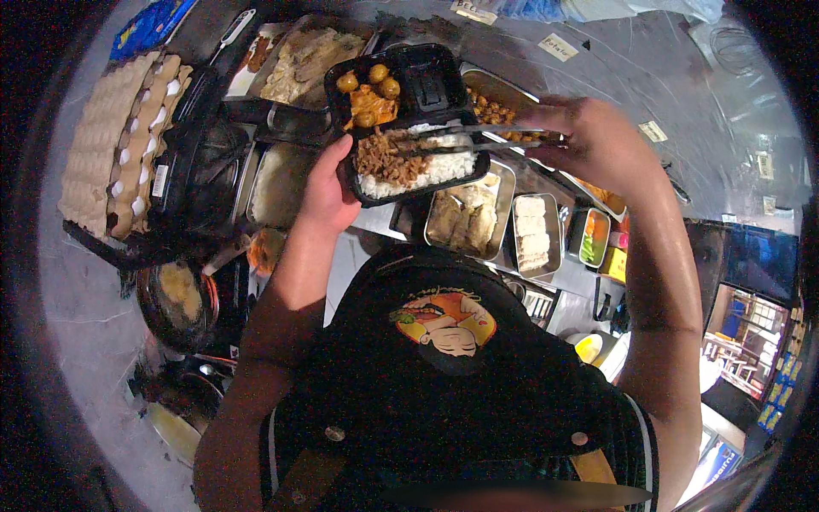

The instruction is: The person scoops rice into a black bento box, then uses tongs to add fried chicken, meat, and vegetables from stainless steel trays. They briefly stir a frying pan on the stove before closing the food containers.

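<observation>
Black tray [418, 191]: left hand [329, 189] gripping edge; right hand [580, 141] pinching tongs [499, 129]; rice [456, 165], meat [394, 164], stew [375, 104] portioned; compartment [433, 84] beyond hands seemingly lacking food.

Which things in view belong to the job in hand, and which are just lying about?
In the job:
- black compartment tray, held by the left hand
- tongs, held by the right hand
- rice and brown meat in the tray

Apparently just lying about:
- cardboard egg trays
- paper label

Two bare hands [331, 192], one black meal tray [431, 85], one pair of tongs [502, 144], paper labels [557, 47] (at least four)
</observation>
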`<state>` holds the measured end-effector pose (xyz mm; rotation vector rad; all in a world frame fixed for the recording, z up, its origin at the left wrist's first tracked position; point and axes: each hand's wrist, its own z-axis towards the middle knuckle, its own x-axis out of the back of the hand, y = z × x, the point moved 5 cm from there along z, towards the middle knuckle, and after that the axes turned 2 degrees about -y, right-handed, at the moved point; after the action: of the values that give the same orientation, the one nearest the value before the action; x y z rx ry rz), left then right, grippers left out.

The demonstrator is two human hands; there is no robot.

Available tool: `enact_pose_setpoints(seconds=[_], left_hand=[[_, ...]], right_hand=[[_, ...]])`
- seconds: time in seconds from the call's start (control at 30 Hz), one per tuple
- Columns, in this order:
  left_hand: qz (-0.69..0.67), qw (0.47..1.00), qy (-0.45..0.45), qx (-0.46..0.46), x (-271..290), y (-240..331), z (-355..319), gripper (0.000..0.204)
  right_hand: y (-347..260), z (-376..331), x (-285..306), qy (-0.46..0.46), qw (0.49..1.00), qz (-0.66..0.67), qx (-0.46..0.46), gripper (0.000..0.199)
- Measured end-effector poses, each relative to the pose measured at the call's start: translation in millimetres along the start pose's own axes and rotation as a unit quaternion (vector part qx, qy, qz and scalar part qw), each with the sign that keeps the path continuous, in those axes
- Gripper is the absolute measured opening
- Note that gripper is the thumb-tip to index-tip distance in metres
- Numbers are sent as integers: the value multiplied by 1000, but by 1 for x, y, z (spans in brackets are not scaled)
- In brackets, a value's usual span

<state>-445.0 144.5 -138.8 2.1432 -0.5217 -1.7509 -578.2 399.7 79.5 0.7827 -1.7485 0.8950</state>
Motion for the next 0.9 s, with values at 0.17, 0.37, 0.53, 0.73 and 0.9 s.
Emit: enact_pose_setpoints(seconds=[0.17, 0.37, 0.53, 0.73, 0.9], left_hand=[[22, 1000, 1, -2, 1, -1, 4, 57], [39, 999, 15, -32, -6, 0, 5, 54], [35, 999, 12, -32, 1, -2, 8, 53], [36, 999, 14, -16, -2, -4, 9, 48], [42, 999, 21, -4, 4, -11, 9, 48]], right_hand=[[0, -1, 3, 23, 995, 79, 47, 42], [-20, -7, -14, -37, 999, -10, 17, 41], [-2, -20, -4, -15, 1000, -3, 3, 42], [-19, -2, -18, -1, 1000, 11, -6, 42], [-12, -17, -11, 18, 997, 41, 67, 41]])
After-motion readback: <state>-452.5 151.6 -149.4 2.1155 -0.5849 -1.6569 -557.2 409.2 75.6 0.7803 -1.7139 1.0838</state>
